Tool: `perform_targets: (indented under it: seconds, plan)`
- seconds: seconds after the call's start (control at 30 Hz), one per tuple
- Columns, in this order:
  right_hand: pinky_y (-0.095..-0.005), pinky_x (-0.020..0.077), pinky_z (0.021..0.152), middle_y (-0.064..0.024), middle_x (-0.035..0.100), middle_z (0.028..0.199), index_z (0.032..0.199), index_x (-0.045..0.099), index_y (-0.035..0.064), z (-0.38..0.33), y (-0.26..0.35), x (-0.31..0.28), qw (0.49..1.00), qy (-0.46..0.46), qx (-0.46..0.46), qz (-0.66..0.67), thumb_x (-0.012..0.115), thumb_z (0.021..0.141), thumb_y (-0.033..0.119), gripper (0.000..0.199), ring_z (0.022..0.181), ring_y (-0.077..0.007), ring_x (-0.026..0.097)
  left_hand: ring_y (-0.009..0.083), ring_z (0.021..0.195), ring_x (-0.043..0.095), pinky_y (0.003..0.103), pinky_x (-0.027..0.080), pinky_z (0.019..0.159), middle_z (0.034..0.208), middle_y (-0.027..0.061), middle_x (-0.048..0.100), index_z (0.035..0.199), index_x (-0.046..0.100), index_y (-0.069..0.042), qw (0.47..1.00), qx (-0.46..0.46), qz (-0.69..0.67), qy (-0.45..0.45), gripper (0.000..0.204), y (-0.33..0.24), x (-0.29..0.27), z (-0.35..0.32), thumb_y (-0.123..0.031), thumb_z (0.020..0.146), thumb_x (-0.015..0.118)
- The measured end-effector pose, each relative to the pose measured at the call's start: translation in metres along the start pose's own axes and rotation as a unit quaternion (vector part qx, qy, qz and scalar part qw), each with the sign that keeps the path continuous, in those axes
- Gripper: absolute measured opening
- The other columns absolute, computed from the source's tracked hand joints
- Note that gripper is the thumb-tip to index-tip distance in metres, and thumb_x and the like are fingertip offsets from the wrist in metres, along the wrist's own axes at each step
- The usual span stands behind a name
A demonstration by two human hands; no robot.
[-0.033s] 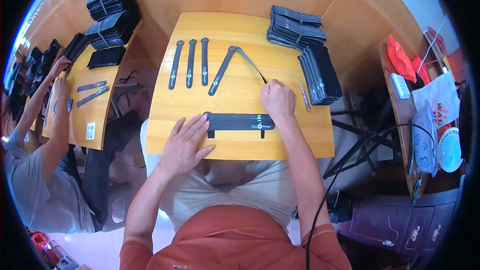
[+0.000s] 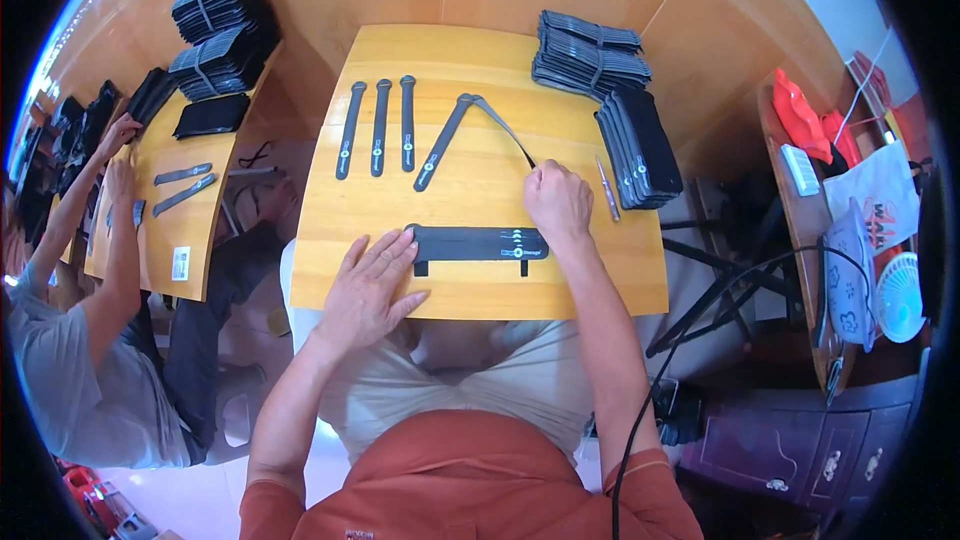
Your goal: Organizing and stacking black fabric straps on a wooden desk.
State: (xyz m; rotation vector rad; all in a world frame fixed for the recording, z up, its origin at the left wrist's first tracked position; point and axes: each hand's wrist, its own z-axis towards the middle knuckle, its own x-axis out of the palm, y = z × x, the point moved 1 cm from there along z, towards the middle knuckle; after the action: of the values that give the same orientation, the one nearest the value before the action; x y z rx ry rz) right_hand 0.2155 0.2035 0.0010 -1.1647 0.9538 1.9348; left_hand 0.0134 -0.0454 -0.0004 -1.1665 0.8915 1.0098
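My left hand lies flat with its fingers stretched out, fingertips at the left end of a wide black fabric band. Two short dark tabs stick out below that band, and a pale printed mark is near its right end. My right hand is closed on the lower end of a thin dark strap, which shows edge-on. The strap's upper end meets the top of a slanted grey strap; whether they are one piece I cannot tell. Three more grey straps lie side by side at the upper left.
Banded stacks of black fabric pieces and a leaning black pile stand at the table's right. A thin screwdriver-like tool lies beside them. At left, another person works at a second table. A side shelf holds a small fan.
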Motion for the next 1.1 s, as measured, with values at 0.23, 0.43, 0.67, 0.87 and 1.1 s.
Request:
perform_targets:
  seconds: [0.23, 0.43, 0.67, 0.87, 1.1]
  plan:
    - [-0.0552, 0.0581, 0.068, -0.0249, 0.073, 0.081, 0.083, 0.069, -0.0013, -0.008, -0.01, 0.0, 0.995, -0.072, 0.001, 0.064, 0.061, 0.093, 0.017, 0.023, 0.072, -0.0453, 0.072, 0.0364, 0.127, 0.062, 0.047, 0.049, 0.11, 0.136, 0.0189, 0.067, 0.128, 0.067, 0.003, 0.978, -0.054, -0.159, -0.124, 0.046, 0.004, 0.003, 0.022, -0.024, 0.091, 0.078]
    - [-0.0514, 0.0577, 0.065, -0.021, 0.071, 0.081, 0.084, 0.067, 0.0007, -0.005, -0.02, 0.001, 0.986, -0.15, -0.023, 0.07, 0.065, 0.091, 0.012, 0.014, 0.071, -0.0419, 0.071, 0.0376, 0.123, 0.063, 0.047, 0.05, 0.106, 0.137, 0.0204, 0.066, 0.126, 0.068, 0.002, 0.991, -0.039, -0.004, -0.13, 0.041, 0.004, 0.011, 0.07, -0.022, 0.093, 0.076]
    - [-0.0471, 0.057, 0.065, -0.0161, 0.07, 0.085, 0.094, 0.072, 0.0027, -0.007, -0.031, -0.017, 0.978, -0.195, -0.063, 0.027, 0.067, 0.09, 0.011, 0.01, 0.076, -0.0358, 0.072, 0.0368, 0.118, 0.064, 0.047, 0.052, 0.101, 0.132, 0.019, 0.069, 0.12, 0.071, 0.0, 0.994, -0.027, 0.006, -0.105, 0.034, 0.007, 0.011, 0.082, -0.022, 0.094, 0.074]
    - [-0.0428, 0.0568, 0.064, -0.0118, 0.068, 0.084, 0.105, 0.075, 0.0021, -0.009, -0.034, -0.02, 0.973, -0.214, -0.089, -0.013, 0.07, 0.089, 0.011, 0.019, 0.077, -0.0295, 0.071, 0.0376, 0.105, 0.07, 0.045, 0.057, 0.093, 0.118, 0.0192, 0.073, 0.117, 0.071, 0.0, 0.992, 0.004, -0.063, -0.113, 0.029, -0.002, 0.006, 0.102, -0.018, 0.095, 0.072]
    - [-0.0426, 0.0569, 0.063, -0.0121, 0.066, 0.09, 0.108, 0.073, 0.0015, -0.006, -0.035, -0.028, 0.978, -0.184, -0.093, -0.024, 0.069, 0.088, 0.009, 0.022, 0.077, -0.0295, 0.07, 0.0405, 0.116, 0.065, 0.047, 0.054, 0.098, 0.121, 0.021, 0.07, 0.122, 0.069, 0.0, 0.99, 0.065, -0.088, -0.093, 0.031, 0.007, 0.016, 0.17, -0.017, 0.096, 0.071]
